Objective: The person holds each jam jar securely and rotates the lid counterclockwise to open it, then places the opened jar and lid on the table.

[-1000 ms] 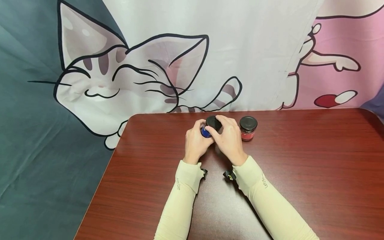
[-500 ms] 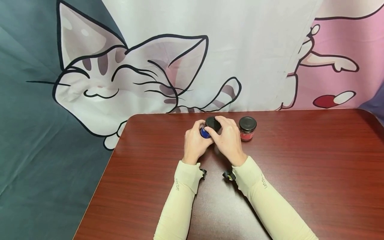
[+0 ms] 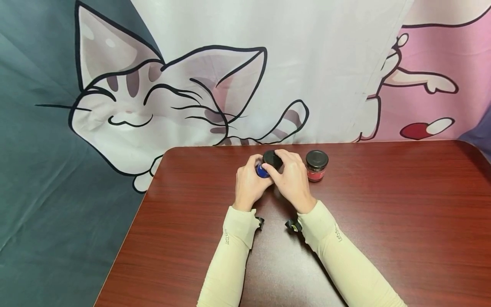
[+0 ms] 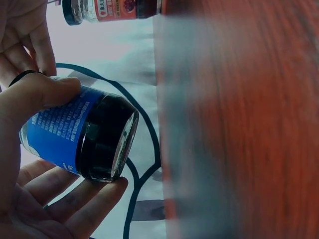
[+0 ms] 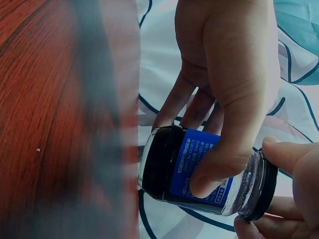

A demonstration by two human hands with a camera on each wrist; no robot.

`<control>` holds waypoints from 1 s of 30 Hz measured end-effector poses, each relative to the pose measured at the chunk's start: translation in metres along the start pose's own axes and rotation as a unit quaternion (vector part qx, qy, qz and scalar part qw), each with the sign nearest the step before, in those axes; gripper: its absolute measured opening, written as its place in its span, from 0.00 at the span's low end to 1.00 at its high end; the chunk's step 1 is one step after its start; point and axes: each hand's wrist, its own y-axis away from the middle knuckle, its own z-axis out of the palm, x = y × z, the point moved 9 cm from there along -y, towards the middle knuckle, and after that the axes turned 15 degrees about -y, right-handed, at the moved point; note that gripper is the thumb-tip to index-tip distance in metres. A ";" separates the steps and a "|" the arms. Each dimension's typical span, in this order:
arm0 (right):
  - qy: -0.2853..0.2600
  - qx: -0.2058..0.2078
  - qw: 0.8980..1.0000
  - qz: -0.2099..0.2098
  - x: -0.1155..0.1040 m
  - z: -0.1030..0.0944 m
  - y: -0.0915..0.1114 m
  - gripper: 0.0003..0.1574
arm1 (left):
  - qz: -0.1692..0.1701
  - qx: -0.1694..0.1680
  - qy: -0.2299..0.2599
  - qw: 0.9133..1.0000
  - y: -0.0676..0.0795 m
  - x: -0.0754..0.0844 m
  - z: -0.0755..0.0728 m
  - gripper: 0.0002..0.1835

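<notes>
A glass jar [image 3: 261, 171] with a blue label and a black lid [image 3: 272, 160] is held near the table's far edge. My left hand [image 3: 250, 183] grips its body; in the left wrist view the thumb lies across the label [image 4: 65, 119] and the fingers reach round beneath. The jar's underside shows there, raised off the table and tilted. My right hand [image 3: 293, 181] pinches the lid between thumb and fingers, and the right wrist view shows the lid's rim [image 5: 266, 191] on the jar. The dark contents are partly covered by the label and fingers.
A second jar [image 3: 316, 166] with a black lid and red label stands upright just right of my right hand. The brown wooden table [image 3: 383, 221] ends close behind both jars. A cat-print curtain [image 3: 326, 64] hangs beyond that edge.
</notes>
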 end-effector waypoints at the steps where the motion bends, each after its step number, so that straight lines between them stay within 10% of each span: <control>1: 0.000 0.000 1.000 -0.001 0.000 0.000 0.000 0.31 | 0.001 0.000 0.000 1.000 0.000 0.000 0.000 0.32; 30: -0.001 -0.022 1.000 -0.003 0.000 0.003 0.000 0.31 | -0.005 -0.023 -0.011 1.000 0.000 -0.004 0.000 0.31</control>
